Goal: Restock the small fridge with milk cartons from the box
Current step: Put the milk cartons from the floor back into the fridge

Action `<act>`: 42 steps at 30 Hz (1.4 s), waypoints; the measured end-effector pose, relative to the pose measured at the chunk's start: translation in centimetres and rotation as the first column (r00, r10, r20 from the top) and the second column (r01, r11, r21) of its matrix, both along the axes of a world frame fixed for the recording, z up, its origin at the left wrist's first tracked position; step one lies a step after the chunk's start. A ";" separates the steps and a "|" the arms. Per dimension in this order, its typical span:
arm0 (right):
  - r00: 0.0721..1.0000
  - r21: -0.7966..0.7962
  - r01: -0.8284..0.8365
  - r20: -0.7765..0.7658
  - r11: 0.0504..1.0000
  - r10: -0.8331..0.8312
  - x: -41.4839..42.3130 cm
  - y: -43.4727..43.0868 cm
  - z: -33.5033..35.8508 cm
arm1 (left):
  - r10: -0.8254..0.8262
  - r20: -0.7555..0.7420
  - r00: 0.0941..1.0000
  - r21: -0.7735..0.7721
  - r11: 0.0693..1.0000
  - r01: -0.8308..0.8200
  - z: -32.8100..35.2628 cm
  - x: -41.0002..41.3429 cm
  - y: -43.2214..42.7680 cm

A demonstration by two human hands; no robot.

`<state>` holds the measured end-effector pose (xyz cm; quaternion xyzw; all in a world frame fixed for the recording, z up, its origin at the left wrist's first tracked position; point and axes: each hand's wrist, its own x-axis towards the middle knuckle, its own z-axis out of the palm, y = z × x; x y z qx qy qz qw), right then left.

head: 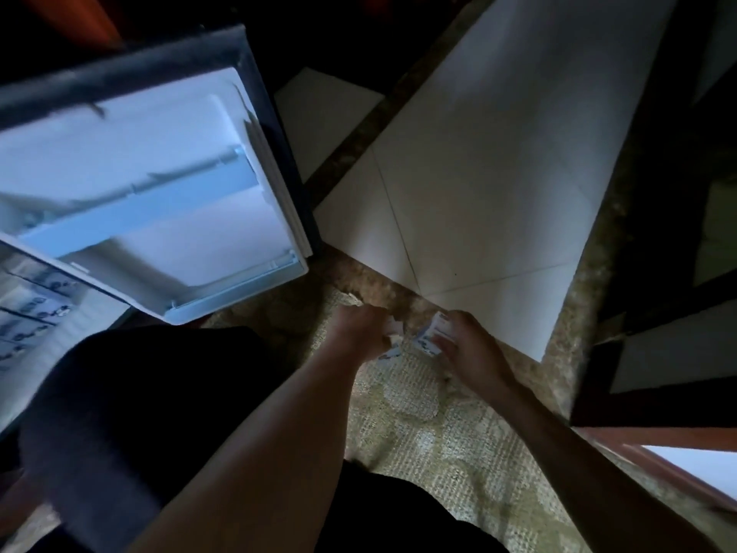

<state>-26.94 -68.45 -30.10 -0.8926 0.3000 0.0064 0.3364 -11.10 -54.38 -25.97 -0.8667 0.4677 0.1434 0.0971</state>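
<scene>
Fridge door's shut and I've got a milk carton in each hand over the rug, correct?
Not quite: the fridge door is open, swung wide, as the head view shows. The rest holds: the left hand grips a milk carton, the right hand a second carton, over the rug.

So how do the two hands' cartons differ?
The small white printed carton in the left hand is mostly covered, only a narrow upright strip showing. The matching carton in the right hand shows a broad white face and slants. Both are gripped above the patterned rug.
</scene>
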 end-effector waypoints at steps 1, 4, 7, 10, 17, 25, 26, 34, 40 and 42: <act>1.000 -0.020 -0.004 0.027 1.000 0.005 0.4 0.1 1.0 | 0.016 0.024 1.000 -0.022 1.000 -0.015 0.9 0.2 0.4; 0.994 -0.048 -0.016 0.106 0.999 0.021 1.6 0.8 4.6 | 0.063 0.088 0.994 -0.055 0.997 -0.058 4.1 0.7 1.8; 0.981 -0.043 -0.054 0.182 0.998 0.061 2.7 2.0 7.7 | 0.101 0.130 0.986 -0.110 0.990 -0.087 7.3 1.3 3.8; 0.968 -0.090 -0.101 0.223 0.991 0.119 4.1 3.3 10.6 | 0.194 0.125 0.973 -0.213 0.963 -0.165 9.9 1.9 6.8; 0.918 -0.126 -0.230 0.301 0.965 0.259 8.0 7.5 17.6 | 0.370 0.245 0.896 -0.329 0.901 -0.282 15.5 2.8 13.4; 0.810 -0.177 -0.393 0.398 0.903 0.430 13.7 13.7 24.1 | 0.482 0.368 0.795 -0.504 0.822 -0.265 25.5 5.7 23.6; 0.791 -0.198 -0.414 0.404 0.888 0.459 14.6 14.6 24.8 | 0.498 0.385 0.777 -0.511 0.816 -0.271 26.0 5.9 25.1; 0.648 -0.325 -0.554 0.410 0.767 0.642 21.7 24.1 29.3 | 0.670 0.399 0.626 -0.574 0.715 -0.400 27.1 7.6 36.5; 0.587 -0.352 -0.626 0.373 0.695 0.718 25.8 30.8 29.3 | 0.760 0.353 0.545 -0.604 0.630 -0.488 25.6 8.5 41.6; 0.576 -0.362 -0.642 0.355 0.676 0.736 27.2 32.4 28.8 | 0.779 0.337 0.528 -0.601 0.610 -0.516 24.8 9.3 42.8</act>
